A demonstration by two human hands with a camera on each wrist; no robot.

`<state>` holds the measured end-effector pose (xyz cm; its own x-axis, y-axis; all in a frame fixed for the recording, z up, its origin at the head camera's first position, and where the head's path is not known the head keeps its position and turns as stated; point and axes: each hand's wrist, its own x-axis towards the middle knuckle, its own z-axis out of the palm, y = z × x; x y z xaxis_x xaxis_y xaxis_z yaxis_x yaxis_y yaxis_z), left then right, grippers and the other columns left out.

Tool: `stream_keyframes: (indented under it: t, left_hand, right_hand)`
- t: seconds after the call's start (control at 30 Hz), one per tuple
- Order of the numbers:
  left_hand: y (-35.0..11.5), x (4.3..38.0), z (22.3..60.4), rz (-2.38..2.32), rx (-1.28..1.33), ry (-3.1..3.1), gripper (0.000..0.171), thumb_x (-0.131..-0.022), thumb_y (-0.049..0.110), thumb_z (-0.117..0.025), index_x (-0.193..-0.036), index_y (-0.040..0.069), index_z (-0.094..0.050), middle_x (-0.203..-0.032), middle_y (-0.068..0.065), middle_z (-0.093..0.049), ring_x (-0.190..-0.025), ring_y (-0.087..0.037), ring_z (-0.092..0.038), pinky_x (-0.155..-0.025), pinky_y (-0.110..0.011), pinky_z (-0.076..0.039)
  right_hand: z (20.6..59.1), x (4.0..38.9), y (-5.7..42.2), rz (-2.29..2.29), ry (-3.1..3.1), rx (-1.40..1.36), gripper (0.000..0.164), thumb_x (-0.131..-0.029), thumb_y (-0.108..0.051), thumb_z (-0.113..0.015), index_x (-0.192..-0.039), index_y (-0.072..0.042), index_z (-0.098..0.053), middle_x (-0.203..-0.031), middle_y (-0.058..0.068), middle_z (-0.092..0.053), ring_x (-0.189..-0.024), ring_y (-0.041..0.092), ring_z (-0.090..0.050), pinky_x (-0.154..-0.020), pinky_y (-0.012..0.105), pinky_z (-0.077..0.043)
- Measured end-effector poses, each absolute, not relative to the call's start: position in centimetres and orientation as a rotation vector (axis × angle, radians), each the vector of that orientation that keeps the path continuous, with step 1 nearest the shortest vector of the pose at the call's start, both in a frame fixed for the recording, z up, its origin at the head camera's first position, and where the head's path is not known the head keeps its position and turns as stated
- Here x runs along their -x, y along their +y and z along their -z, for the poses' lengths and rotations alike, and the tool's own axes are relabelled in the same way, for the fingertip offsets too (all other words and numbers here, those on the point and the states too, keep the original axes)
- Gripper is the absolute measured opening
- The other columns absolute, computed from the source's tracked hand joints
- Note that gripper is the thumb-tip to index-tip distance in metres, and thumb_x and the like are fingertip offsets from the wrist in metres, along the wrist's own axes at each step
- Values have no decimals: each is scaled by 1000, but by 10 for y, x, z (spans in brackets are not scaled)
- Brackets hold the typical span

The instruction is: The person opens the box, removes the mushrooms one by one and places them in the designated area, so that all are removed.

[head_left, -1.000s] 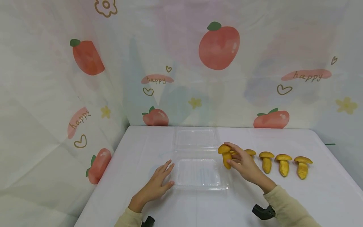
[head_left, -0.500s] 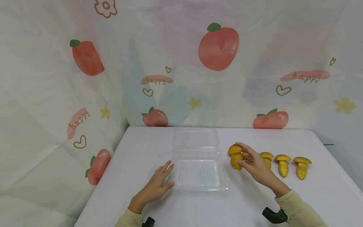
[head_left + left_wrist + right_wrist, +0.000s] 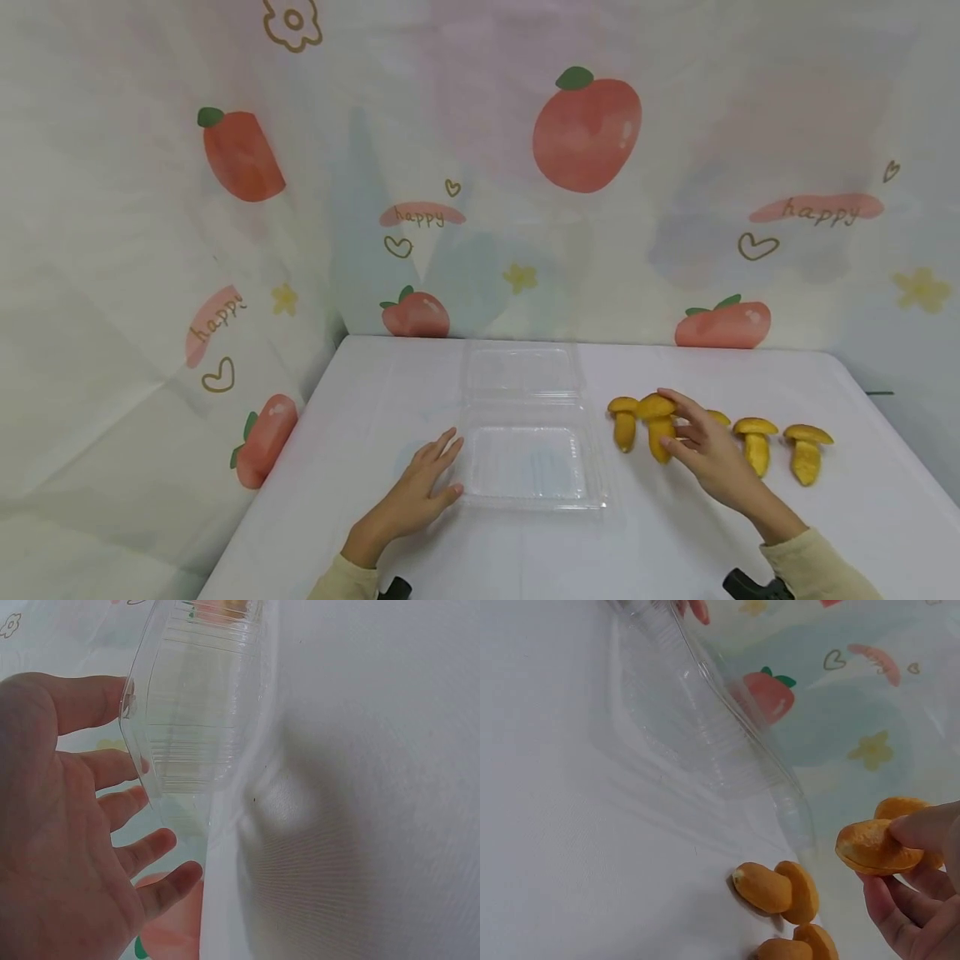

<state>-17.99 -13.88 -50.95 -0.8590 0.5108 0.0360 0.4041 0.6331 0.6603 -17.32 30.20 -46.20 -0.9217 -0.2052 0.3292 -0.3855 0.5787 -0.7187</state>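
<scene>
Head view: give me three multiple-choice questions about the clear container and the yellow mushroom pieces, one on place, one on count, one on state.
1. Where does the clear container lie relative to the yellow mushroom pieces?
A. To their left
B. To their right
C. On top of them

2. How many mushroom pieces show in the head view?
A. Three
B. Five
C. Eight

3. What state is the container in?
A. Closed
B. Open, with mushrooms inside
C. Open, with nothing inside

Answers:
1. A, as the container sits mid-table and the row of pieces runs off to its right.
2. B, four on the table plus one held in the right hand.
3. C, since the lid lies folded back and the tray shows only the table through it.
</scene>
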Motion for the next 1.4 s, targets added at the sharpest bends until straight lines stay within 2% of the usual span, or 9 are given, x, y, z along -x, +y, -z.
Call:
stream_keyframes:
  t: [0.2,0.47,0.7,0.73,0.87,0.93,1.1,1.27,1.4]
  left_hand:
    - [-138,180,510,-1028,-758,2702,67,-104,32,-54,-159,4,-29,-171,-15,-15,-151,-54,-17,-114,-76,-23]
    - [-139,180,510,-1026,-758,2699,66,-104,31,-55,-159,4,-29,-171,-15,-16,-151,-53,-18,-114,-76,-24]
    - [-139,180,509,-1024,-765,2704,66,-103,27,-56,-159,4,-30,-170,-15,-16,-152,-51,-19,-114,-74,-26]
    - [-139,181,508,-1022,-764,2703,66,-103,27,-56,-159,4,-30,-170,-15,-16,-152,-51,-20,-114,-74,-26]
    - [-138,181,508,-1023,-762,2702,66,-103,26,-57,-158,2,-30,-170,-16,-17,-151,-50,-21,-114,-74,-26]
    - [-138,181,508,-1019,-763,2703,66,-103,26,-57,-158,2,-30,-170,-17,-17,-151,-51,-21,-114,-74,-26]
    - [-139,181,507,-1015,-763,2701,66,-103,28,-56,-158,3,-30,-170,-16,-16,-151,-52,-19,-114,-75,-25]
    - [-139,180,508,-1023,-770,2697,66,-104,31,-54,-159,3,-29,-170,-16,-16,-151,-52,-20,-113,-76,-25]
    - [-140,180,509,-1026,-783,2702,66,-104,31,-54,-159,3,-29,-170,-17,-16,-151,-53,-20,-112,-76,-26]
  right_hand:
    - [464,171,311,-1291,-2581,-474,64,-94,2,-67,-152,1,-38,-135,21,-52,-93,-3,-62,-73,13,-55]
    - [471,166,329,-1321,-2579,-429,66,-95,1,-66,-154,-2,-35,-135,-25,-39,-102,-16,-54,-74,12,-55]
    - [475,161,344,-1283,-2624,-367,68,-96,-1,-65,-156,-6,-34,-136,1,-48,-96,-16,-56,-71,15,-56]
    - [476,161,346,-1285,-2621,-371,68,-96,0,-65,-156,-6,-33,-136,-1,-48,-96,-15,-57,-71,14,-56]
    - [479,160,356,-1271,-2606,-364,69,-96,1,-64,-157,-7,-33,-129,-29,-42,-95,-16,-56,-72,9,-53]
    - [479,159,360,-1264,-2588,-362,70,-95,3,-65,-157,-7,-33,-128,-35,-38,-98,-18,-53,-73,7,-52]
    - [478,156,370,-1250,-2575,-335,70,-94,4,-65,-156,-5,-33,-129,-38,-36,-99,-22,-49,-71,7,-52]
    - [480,152,381,-1233,-2602,-267,73,-95,2,-64,-158,-13,-32,-124,-42,-35,-93,-21,-52,-64,16,-55]
    - [481,151,389,-1207,-2606,-253,72,-96,3,-64,-158,-12,-32,-124,-45,-32,-95,-23,-49,-65,12,-54]
